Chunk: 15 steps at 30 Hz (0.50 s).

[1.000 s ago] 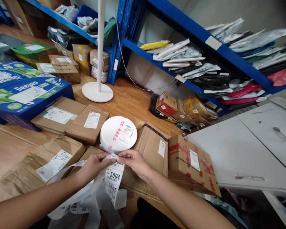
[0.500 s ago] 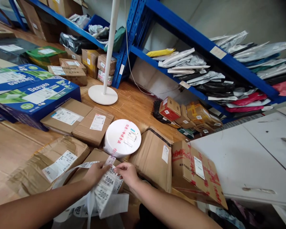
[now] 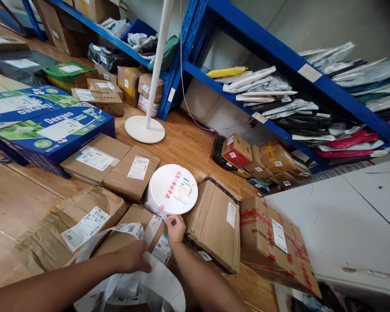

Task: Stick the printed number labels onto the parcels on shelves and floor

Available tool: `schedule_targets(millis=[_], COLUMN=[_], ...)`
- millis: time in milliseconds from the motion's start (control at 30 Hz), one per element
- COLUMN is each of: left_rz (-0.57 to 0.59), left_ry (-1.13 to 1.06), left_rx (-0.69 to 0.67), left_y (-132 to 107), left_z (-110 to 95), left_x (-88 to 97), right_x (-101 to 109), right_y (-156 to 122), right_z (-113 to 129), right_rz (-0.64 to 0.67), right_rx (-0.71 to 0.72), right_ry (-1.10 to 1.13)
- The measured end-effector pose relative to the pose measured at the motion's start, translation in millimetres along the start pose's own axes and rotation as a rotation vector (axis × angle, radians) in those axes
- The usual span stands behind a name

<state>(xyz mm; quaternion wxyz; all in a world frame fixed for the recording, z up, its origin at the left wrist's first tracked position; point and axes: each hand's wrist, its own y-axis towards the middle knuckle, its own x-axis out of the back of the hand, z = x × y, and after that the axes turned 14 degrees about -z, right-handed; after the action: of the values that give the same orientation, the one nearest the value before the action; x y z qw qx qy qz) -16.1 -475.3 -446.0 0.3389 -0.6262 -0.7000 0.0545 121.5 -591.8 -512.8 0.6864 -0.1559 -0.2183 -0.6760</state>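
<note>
My left hand (image 3: 134, 256) is closed on a long strip of white number labels (image 3: 126, 229), which loops over my wrist side and hangs in curls below. Printed numbers such as 5009 show on its upper loop. Beyond it, my right hand (image 3: 176, 227) pinches a small white label (image 3: 164, 219), mostly covered by the fingers. That hand is over the far edge of a taped cardboard box (image 3: 134, 215), which carries a shipping label (image 3: 161, 249). Just past my right fingertips stands a round white tub (image 3: 172, 188) with red printed tape across its lid.
Cardboard parcels lie on both sides, including a brown box (image 3: 214, 221) and a red-taped box (image 3: 276, 242). A white stand (image 3: 145, 129) rises from the wooden floor. Blue shelving (image 3: 221, 84) with bagged parcels stands behind, and a white cabinet (image 3: 344, 216) is at right.
My right hand has come away from the label strip with a small label and moved to the box's far edge. My left hand has drawn the strip back toward me.
</note>
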Motion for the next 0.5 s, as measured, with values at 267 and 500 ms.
schedule_targets(millis=[267,500], left_rz=[0.045,0.023], left_ry=[0.114,0.196], left_rx=[0.001,-0.228], left_y=[-2,-4], left_z=[-2,-9], left_x=[3.6,54.4], right_x=[-28,-17], right_y=[-23,-29], right_z=[-2,15], right_rz=[-0.398,-0.144], right_rx=[-0.186,-0.247], right_ry=[-0.139,-0.014])
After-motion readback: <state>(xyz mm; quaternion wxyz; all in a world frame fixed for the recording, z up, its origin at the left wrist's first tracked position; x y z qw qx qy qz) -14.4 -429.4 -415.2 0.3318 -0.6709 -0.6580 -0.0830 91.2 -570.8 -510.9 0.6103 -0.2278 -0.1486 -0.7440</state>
